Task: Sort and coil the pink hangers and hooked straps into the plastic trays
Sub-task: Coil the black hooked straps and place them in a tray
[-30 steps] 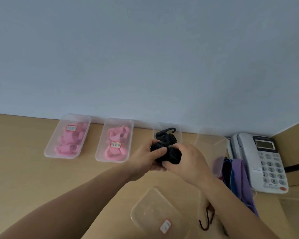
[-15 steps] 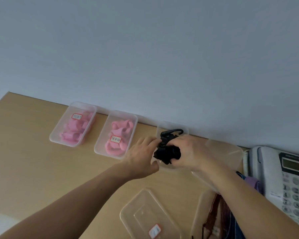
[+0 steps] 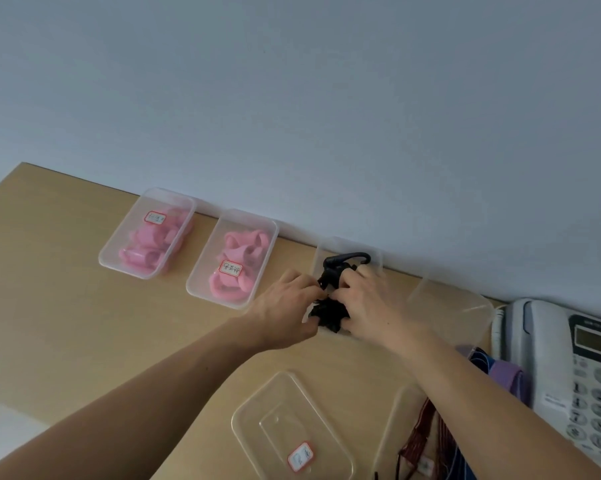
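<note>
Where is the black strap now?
Head view, centre-right: black strap in the third tray by the wall, held by the left hand and right hand.

Grey telephone (image 3: pixel 541 344) on wooden desk (image 3: pixel 70 323)

Strap bundle (image 3: pixel 328 314) in third tray (image 3: pixel 341 242) from left; phone (image 3: pixel 548 344) far right.
</note>
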The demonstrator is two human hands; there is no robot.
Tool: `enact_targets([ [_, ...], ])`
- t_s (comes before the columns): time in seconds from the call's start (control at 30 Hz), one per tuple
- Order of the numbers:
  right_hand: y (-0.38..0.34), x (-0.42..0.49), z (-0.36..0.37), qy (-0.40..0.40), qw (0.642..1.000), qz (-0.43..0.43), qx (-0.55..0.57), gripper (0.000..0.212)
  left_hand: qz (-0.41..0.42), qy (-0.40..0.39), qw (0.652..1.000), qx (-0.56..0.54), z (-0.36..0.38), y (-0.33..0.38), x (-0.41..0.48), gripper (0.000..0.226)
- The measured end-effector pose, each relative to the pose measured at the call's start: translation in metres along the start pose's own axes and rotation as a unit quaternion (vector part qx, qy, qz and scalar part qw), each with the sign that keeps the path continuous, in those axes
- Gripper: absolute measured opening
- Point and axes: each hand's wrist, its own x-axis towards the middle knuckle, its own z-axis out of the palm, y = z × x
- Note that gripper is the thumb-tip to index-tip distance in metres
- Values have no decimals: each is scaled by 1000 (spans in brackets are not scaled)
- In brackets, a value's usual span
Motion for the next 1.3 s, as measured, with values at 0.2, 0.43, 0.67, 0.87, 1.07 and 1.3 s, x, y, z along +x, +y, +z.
enact_targets([
  [0.2, 0, -9, -1, 29, 996, 39, 75, 48, -24, 9, 998, 51, -2, 5, 7, 36],
  [0.43, 1, -28, 5, 121, 986, 64, 90, 26, -5, 62, 992, 106, -2, 13, 5, 35],
  [0.67, 0, -28, 9, 138, 980, 88, 113, 29, -37, 25, 994, 96, 5, 12, 8, 52],
  [0.87, -2, -27, 13, 141, 977, 104, 120, 32, -57, 18, 994, 95, 14, 12, 7, 46],
  [1.07, -11, -35, 9, 155, 976, 104, 116, 36, -57, 35, 995, 74, 7, 21, 3, 51],
  [1.3, -52, -69, -7, 256, 948, 142, 127, 36, -18, 80, 996, 43, -9, 21, -29, 49],
])
